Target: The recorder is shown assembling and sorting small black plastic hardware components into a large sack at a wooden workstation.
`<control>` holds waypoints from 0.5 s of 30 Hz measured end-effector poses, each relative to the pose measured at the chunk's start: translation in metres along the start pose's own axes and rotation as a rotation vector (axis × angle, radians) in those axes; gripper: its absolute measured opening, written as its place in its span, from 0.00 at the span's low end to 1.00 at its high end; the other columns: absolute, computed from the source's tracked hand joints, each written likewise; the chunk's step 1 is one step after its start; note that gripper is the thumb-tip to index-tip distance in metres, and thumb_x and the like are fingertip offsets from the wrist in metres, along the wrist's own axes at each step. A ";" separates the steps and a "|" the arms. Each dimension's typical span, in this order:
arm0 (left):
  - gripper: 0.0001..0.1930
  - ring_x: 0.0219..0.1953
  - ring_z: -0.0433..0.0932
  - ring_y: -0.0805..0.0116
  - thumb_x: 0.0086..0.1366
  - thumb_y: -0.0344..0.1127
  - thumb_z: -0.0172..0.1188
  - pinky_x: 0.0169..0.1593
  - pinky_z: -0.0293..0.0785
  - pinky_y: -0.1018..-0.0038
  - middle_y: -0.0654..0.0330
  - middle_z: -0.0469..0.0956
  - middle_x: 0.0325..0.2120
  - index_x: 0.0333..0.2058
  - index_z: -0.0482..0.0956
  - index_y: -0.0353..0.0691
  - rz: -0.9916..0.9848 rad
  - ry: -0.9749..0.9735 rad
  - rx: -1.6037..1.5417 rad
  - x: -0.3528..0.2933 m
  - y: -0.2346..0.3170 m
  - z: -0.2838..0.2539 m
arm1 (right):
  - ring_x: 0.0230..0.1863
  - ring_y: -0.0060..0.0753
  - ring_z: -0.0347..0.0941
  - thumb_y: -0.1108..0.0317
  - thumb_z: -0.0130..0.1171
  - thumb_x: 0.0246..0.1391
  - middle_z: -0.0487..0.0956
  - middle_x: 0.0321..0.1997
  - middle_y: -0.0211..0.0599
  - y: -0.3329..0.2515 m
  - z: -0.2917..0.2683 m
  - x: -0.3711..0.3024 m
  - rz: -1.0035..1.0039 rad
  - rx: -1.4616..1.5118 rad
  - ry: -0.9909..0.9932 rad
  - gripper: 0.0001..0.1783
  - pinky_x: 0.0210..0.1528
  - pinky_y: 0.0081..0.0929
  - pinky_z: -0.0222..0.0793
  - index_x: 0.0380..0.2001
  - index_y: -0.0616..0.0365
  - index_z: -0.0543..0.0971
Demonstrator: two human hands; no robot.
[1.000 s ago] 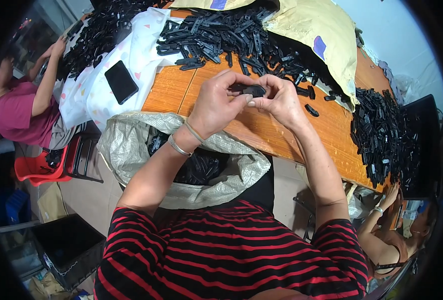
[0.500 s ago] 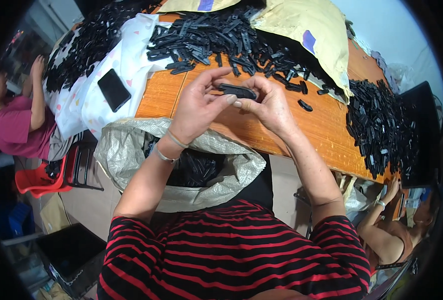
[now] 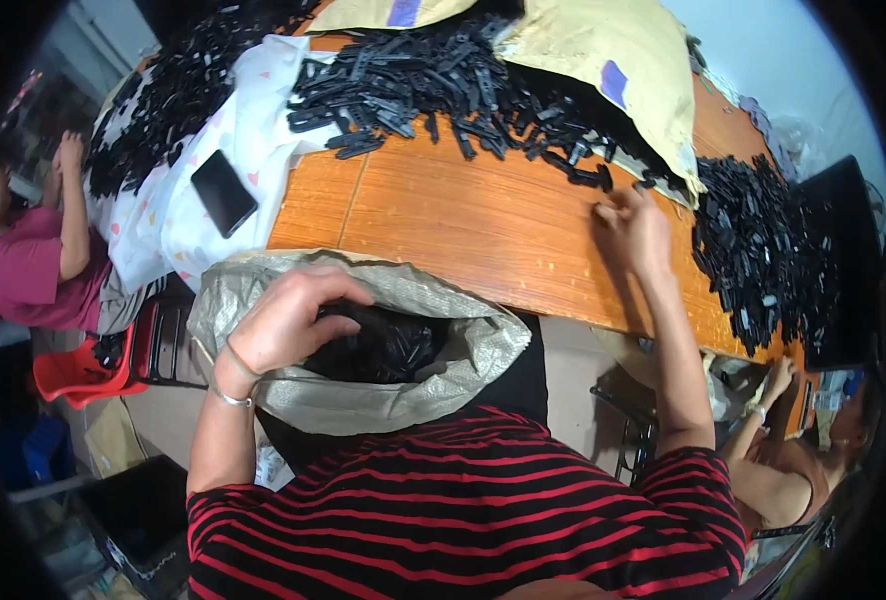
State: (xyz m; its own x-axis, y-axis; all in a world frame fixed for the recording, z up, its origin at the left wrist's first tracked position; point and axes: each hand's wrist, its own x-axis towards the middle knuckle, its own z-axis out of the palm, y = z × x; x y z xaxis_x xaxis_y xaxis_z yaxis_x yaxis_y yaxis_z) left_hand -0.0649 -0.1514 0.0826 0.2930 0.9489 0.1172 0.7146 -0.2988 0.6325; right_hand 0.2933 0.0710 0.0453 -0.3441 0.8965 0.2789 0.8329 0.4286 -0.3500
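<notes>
My left hand [image 3: 298, 315] is over the mouth of a pale woven sack [image 3: 333, 405], thumb and fingers apart with nothing between them. Inside the sack lies dark, shiny black plastic [image 3: 393, 345]. At the right of the wooden table, my right hand [image 3: 640, 238] is lowered to the tabletop with its fingers curled together. Motion blurs these fingertips, and whatever they pinch cannot be made out. Just beyond them lie a few loose black plastic parts [image 3: 588, 177], at the edge of a large heap of similar long, narrow parts [image 3: 413, 85].
A yellowish paper sack [image 3: 603, 50] rests at the back. More black parts [image 3: 753, 250] are heaped at right, beside a black bin [image 3: 843, 270]. A phone [image 3: 224, 193] lies on white patterned sheeting [image 3: 188, 215] at left. Other people sit at both sides; a red chair [image 3: 88, 372] stands left.
The black plastic part held between both hands is gone from view. My left hand has moved down and left over the sack; my right has moved right to where a single part lay.
</notes>
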 end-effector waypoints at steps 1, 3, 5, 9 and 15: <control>0.09 0.34 0.77 0.78 0.55 0.22 0.63 0.39 0.73 0.80 0.63 0.79 0.30 0.37 0.80 0.35 -0.013 0.011 0.006 0.001 0.001 -0.001 | 0.35 0.48 0.77 0.65 0.65 0.50 0.79 0.33 0.47 0.014 -0.001 -0.002 0.044 -0.105 0.043 0.12 0.39 0.38 0.71 0.36 0.60 0.81; 0.09 0.32 0.78 0.77 0.57 0.22 0.62 0.37 0.74 0.79 0.62 0.79 0.28 0.37 0.79 0.34 -0.206 0.111 -0.309 0.018 0.003 0.004 | 0.35 0.51 0.76 0.66 0.65 0.49 0.78 0.33 0.48 0.037 0.002 -0.005 0.066 -0.171 -0.045 0.10 0.39 0.40 0.70 0.34 0.60 0.82; 0.08 0.30 0.78 0.75 0.58 0.23 0.61 0.34 0.74 0.77 0.62 0.79 0.27 0.38 0.79 0.33 -0.214 0.208 -0.206 0.052 -0.010 0.009 | 0.34 0.49 0.76 0.69 0.67 0.47 0.79 0.33 0.47 0.035 0.007 -0.005 0.070 -0.126 -0.051 0.10 0.38 0.40 0.70 0.32 0.62 0.82; 0.09 0.32 0.79 0.60 0.58 0.27 0.60 0.35 0.76 0.69 0.54 0.78 0.30 0.38 0.80 0.39 0.000 0.416 0.250 0.135 -0.065 0.026 | 0.25 0.31 0.73 0.75 0.69 0.43 0.77 0.23 0.39 0.006 0.012 -0.001 0.123 0.157 -0.187 0.10 0.30 0.31 0.68 0.29 0.64 0.78; 0.05 0.37 0.78 0.56 0.57 0.27 0.54 0.37 0.79 0.67 0.53 0.74 0.31 0.30 0.79 0.39 0.176 0.344 0.723 0.214 -0.103 0.031 | 0.25 0.28 0.70 0.78 0.70 0.40 0.75 0.24 0.36 -0.016 0.021 -0.008 0.022 0.239 -0.290 0.14 0.29 0.28 0.67 0.26 0.61 0.73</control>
State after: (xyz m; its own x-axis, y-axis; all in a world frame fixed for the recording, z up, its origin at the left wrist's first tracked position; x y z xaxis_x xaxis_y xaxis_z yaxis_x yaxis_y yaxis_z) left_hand -0.0555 0.0789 0.0188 0.3119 0.8248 0.4716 0.9438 -0.3262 -0.0536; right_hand 0.2740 0.0599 0.0301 -0.4643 0.8855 0.0157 0.7285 0.3919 -0.5619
